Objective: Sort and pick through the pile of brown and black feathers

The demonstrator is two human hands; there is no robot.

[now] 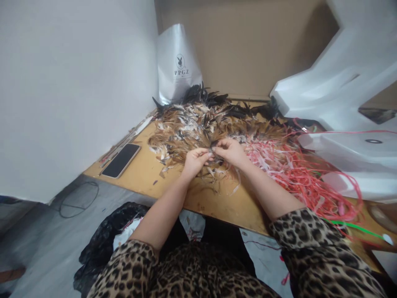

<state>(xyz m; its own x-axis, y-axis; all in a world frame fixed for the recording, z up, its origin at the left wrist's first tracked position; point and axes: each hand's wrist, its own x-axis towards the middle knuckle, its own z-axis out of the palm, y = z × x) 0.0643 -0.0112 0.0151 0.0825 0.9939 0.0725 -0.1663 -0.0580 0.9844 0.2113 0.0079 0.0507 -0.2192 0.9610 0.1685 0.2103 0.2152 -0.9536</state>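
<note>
A pale wall (77, 82) rises at the left of a yellowish wooden table (145, 169), and white equipment (338, 87) crowds its right side. A broad spread of brown, black and whitish feathers (180, 122) covers the middle of the table, the darkest lying along its far edge. Tangled pink strings (310, 178) heap to the right, meeting the feathers. Behind them stands a white bag (175, 45) printed "PPGZ"; a crumpled black plastic bag (99, 244) sits on the floor below the table's near edge. A dark-screened phone (121, 160) lies near the table's left end, apart from the feathers. The left hand (196, 160) and right hand (229, 151) meet at the near side of the spread, each with thumb and fingers pinched together on feathers. The exact piece between the fingertips is too small to tell.
</note>
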